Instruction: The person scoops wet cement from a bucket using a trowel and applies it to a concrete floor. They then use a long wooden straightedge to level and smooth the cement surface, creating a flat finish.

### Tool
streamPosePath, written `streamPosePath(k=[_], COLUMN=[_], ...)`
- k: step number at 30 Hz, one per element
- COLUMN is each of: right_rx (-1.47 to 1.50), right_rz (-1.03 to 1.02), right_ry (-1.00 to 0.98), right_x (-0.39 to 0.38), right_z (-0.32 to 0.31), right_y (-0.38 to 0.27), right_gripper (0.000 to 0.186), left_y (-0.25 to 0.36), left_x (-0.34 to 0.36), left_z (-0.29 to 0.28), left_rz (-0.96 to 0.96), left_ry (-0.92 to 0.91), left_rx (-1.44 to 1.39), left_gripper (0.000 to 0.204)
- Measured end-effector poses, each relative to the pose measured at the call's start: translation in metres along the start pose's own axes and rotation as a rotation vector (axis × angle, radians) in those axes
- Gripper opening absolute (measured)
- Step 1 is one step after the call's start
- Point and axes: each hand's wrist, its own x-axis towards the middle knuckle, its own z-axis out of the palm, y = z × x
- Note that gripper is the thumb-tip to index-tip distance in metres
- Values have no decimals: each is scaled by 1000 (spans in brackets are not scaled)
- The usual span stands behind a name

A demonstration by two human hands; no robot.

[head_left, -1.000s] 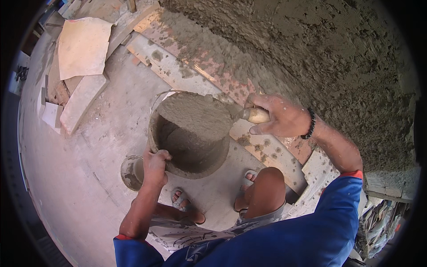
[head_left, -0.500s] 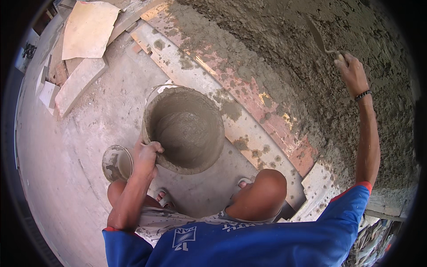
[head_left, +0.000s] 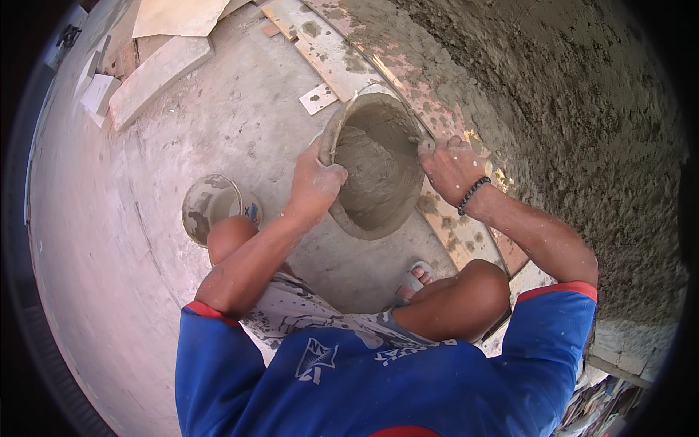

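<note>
A round bucket (head_left: 364, 227) of wet grey mortar (head_left: 368, 175) stands tilted in front of me. My left hand (head_left: 318, 178) is closed over its left rim, the thumb towards the mortar. At the opposite rim is my right hand (head_left: 453, 169), with a dark beaded bracelet at the wrist. Its fingers are curled, seemingly round the trowel seen in it earlier. The trowel's blade and handle cannot be told apart from the mortar and the hand.
Rough, freshly mortared wall (head_left: 582, 131) rises on the right. Splattered boards (head_left: 328, 62) lie along its foot. A smaller bucket (head_left: 195, 207) stands by my left knee. Stone slabs (head_left: 156, 76) and a pale sheet (head_left: 178, 16) lie at the far left on the concrete floor (head_left: 109, 218).
My right hand has come down from the wall to the bucket's right rim. The view has shifted; the bucket now appears further right, and my left hand still grips its rim.
</note>
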Motion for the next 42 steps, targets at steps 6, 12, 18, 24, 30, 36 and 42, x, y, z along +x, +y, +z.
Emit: streamPosePath(k=[6, 12, 18, 24, 30, 36, 42], right_rx=[531, 994, 883, 785, 777, 904, 1050], right_rz=[-18, -43, 32, 104, 147, 171, 73], right_ry=[-379, -109, -124, -118, -153, -136, 17], right_x=[-12, -23, -25, -31, -31, -26, -35], right_z=[46, 102, 73, 53, 41, 12, -18], right_y=[-13, -51, -18, 13, 29, 46, 73], right_gripper=[28, 39, 40, 43, 46, 43, 41], left_y=[-3, -11, 0, 0, -5, 0, -1], left_x=[-3, 2, 5, 12, 20, 21, 13], left_z=[2, -7, -9, -11, -8, -12, -27], left_rz=[138, 180, 23, -51, -31, -94, -117], left_ry=[-25, -44, 2, 13, 43, 102, 145], left_rx=[330, 246, -11, -101, -148, -106, -67], left_gripper=[59, 59, 60, 56, 53, 54, 64])
